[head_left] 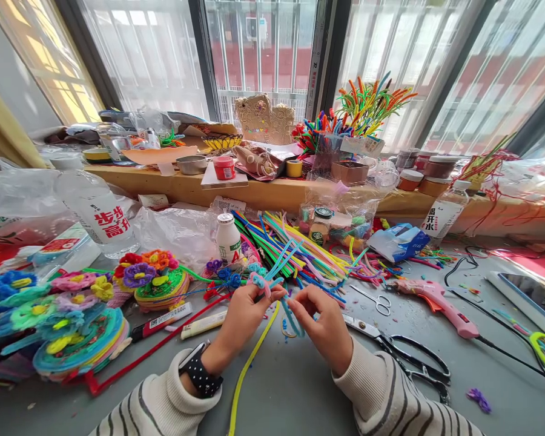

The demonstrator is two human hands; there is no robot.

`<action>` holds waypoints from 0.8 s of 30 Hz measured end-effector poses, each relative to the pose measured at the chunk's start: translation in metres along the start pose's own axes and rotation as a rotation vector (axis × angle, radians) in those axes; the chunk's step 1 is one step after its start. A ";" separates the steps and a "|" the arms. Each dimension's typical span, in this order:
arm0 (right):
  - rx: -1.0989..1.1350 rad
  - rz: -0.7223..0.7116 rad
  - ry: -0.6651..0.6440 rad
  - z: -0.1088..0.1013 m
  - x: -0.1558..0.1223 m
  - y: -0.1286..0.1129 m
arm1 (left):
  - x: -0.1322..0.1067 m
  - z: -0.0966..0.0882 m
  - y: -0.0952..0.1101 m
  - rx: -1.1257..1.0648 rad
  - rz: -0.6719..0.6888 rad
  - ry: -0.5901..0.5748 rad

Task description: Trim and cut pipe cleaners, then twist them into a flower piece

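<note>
Above the grey table, my left hand (241, 322) is closed in a pinch on a pipe-cleaner piece (258, 280) of pink and light blue loops, with several blue ends sticking up. My right hand (323, 324) is closed as well, thumb and forefinger pinching a bent light blue pipe cleaner (294, 320) that runs from the piece. The fingers partly hide where the two meet. A yellow pipe cleaner (247, 380) lies below my left hand. Many loose coloured pipe cleaners (300, 242) are heaped just beyond both hands.
Large scissors (402, 357), small scissors (376, 299) and a pink glue gun (440, 300) with its cord lie at right. Pipe-cleaner flowers (75, 303) stand at left, near a water bottle (100, 212). A white bottle (227, 239) stands behind; a cluttered ledge (263, 194) runs below the windows.
</note>
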State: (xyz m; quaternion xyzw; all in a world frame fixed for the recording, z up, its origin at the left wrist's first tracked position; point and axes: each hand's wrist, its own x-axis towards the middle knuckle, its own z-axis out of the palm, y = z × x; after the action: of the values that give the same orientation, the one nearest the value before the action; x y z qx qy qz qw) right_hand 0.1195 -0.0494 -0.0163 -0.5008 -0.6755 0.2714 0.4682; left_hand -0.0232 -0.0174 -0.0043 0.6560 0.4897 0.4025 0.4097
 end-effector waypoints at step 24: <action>0.605 0.387 -0.320 0.008 0.006 0.016 | 0.002 -0.002 0.003 0.043 0.002 -0.096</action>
State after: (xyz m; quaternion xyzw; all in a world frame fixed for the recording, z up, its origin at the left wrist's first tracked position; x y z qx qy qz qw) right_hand 0.1189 -0.0374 -0.0307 -0.4098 -0.5225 0.6162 0.4235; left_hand -0.0236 -0.0157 -0.0002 0.6838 0.4774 0.3603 0.4180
